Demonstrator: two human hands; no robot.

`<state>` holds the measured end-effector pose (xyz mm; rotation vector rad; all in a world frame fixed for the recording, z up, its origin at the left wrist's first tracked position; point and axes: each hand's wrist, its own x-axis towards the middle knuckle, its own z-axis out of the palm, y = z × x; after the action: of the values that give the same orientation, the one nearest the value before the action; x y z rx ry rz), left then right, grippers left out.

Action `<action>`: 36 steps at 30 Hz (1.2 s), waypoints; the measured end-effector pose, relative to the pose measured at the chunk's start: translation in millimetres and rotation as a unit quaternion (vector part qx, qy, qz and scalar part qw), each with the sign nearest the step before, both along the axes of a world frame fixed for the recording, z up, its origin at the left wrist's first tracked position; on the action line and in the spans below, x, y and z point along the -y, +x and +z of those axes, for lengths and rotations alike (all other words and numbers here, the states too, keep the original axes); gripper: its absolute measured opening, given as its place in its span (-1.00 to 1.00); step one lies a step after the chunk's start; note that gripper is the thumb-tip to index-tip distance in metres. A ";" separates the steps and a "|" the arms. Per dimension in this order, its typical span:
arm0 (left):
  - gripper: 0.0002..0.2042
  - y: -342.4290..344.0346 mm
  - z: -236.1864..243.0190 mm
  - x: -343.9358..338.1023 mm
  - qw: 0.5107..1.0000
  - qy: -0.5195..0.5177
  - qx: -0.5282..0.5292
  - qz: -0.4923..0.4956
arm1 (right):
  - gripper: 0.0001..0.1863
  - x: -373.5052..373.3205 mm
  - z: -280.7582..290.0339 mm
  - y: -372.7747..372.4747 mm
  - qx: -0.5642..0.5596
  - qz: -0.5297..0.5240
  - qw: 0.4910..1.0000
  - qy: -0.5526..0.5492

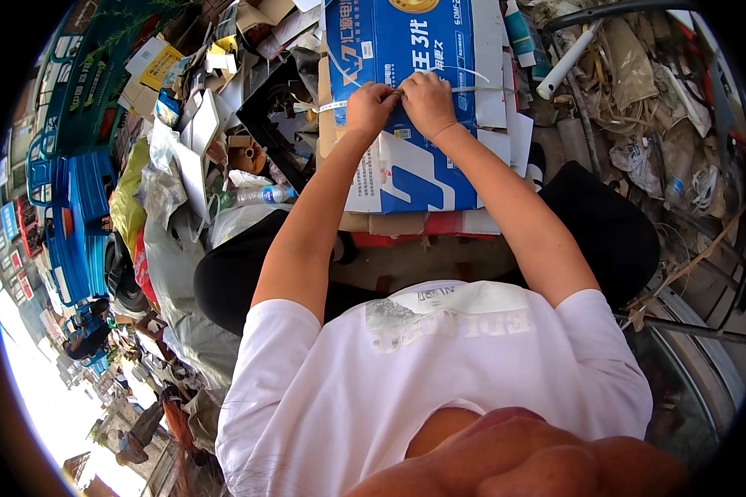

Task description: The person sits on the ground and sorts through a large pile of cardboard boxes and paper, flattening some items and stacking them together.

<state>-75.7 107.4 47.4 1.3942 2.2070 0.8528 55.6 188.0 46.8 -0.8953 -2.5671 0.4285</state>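
Note:
In front of me lies a stack of flattened cardboard (pixel 423 186), with a blue and white printed sheet on top. A thin white strap (pixel 333 106) runs across the stack. Its loose end (pixel 471 75) curls up at the right. My left hand (pixel 371 108) is closed on the strap, thumb and fingers pinched together. Close against it, my right hand (pixel 428 103) also pinches the strap near the middle of the top sheet. The fingertips of both hands nearly touch, and the exact spot they grip is partly hidden.
Left of the stack are a black plastic crate (pixel 265 103), a clear bottle (pixel 265 195) and heaped scrap paper. Stacked blue plastic stools (pixel 87 219) stand farther left. At the right, a white tube (pixel 568 62) lies among plastic and debris. My knees (pixel 609 219) flank the stack.

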 end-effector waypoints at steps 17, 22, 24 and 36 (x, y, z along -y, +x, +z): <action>-0.86 8.6 -12.2 -6.6 0.999 0.048 0.019 -0.002 | -0.44 -41.5 -10.5 6.1 0.032 -0.050 0.934 -0.352; -0.85 1.3 -8.7 0.3 0.999 0.044 0.030 0.000 | -0.55 -27.7 18.7 -15.4 0.170 0.049 0.959 -0.221; -0.85 -0.3 -7.6 2.6 0.999 0.036 0.039 -0.005 | -0.59 -23.9 16.7 -16.4 0.152 0.066 0.969 -0.185; -0.85 -5.7 -12.6 5.0 0.999 0.033 -0.015 -0.020 | -0.80 0.4 14.6 -11.3 0.114 0.019 0.991 -0.063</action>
<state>-81.4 102.4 34.8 1.4860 2.1840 0.9042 44.3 187.6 61.4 -0.9941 -2.7947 0.5332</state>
